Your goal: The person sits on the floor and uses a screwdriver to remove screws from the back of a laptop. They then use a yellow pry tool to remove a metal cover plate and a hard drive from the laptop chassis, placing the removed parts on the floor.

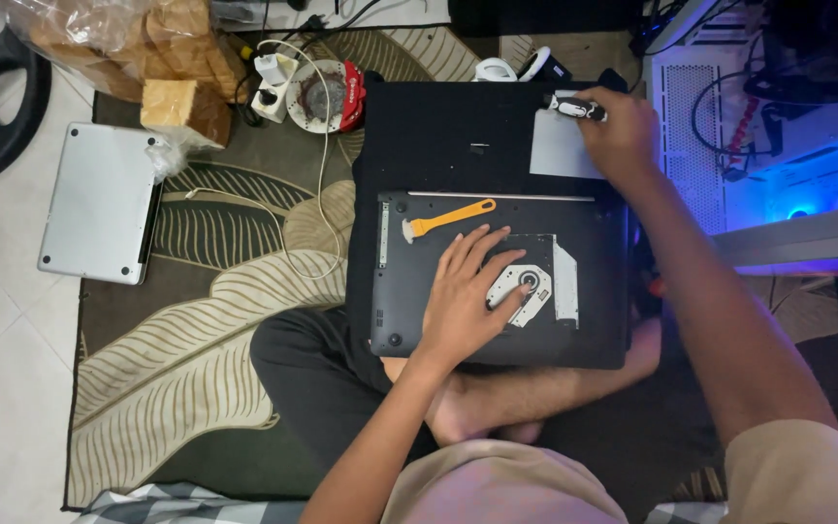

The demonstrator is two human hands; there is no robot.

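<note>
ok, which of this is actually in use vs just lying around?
In use:
- black laptop base, under left hand
- optical drive, fingertips on it
- small black tool, in right hand
- orange pry tool

Lying about:
- silver laptop
- white cable
- bagged bread

Silver laptop, bread bag, orange spudger

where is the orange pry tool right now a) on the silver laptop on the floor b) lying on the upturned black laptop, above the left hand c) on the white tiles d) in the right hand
b: the orange pry tool lies loose on the upturned black laptop, just above the left hand, which rests flat on the laptop; the right hand grips a small black and white tool instead.
</note>
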